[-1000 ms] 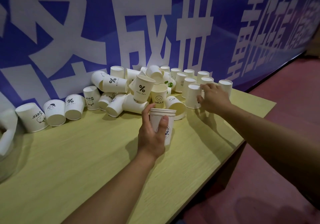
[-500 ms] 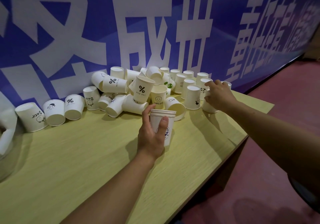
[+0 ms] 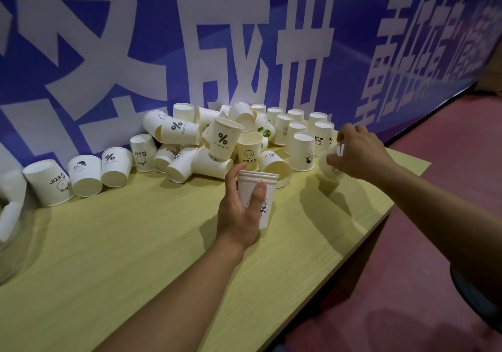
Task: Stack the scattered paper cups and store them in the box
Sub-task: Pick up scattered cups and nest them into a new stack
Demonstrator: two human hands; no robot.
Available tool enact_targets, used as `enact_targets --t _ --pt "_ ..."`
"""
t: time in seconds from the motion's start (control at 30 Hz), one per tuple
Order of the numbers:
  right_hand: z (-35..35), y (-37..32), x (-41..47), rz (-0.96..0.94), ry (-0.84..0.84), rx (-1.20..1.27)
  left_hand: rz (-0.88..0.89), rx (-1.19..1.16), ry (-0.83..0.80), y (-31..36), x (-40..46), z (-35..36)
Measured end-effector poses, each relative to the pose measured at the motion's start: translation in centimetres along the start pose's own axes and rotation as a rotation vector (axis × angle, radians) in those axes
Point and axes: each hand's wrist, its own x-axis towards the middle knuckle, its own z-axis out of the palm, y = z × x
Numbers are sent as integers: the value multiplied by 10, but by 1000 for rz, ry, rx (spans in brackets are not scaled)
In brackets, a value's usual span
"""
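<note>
Right hand lifted cup; left hand grips stack.

Left forearm reaching up from the bottom edge, bare. Left hand wrapped round a stack, thumb up one side, index finger laid on the front, back of hand to the camera. Right arm stretched in from the right edge, bare. Right hand raised, fingers curled, gripping a tilted cup.
</note>
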Motion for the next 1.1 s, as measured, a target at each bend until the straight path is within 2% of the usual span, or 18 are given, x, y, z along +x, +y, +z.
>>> enact_targets --t 0.1,0.23,0.33,0.47,0.7,0.93,1.03,1.1 --pt "-13 -14 -18 -59 78 195 6 8 -33 0 -1 -1" --pt "-24 -41 -41 -164 153 517 23 20 -156 4 -3 -1" --pt "-20 -57 -56 -263 62 653 44 37 -226 5 -5 -1" --pt "-10 -71 -62 -350 -108 673 39 43 -233 7 -5 -1" --pt "4 -78 -62 -284 -184 784 43 48 -175 2 -4 -1" --pt "30 -71 -66 -378 -49 698 36 75 67 4 -1 -1" --pt "39 -64 -47 -443 110 407 21 82 127 2 -1 0" --pt "47 -60 -32 -432 103 211 13 73 152 2 -1 0"
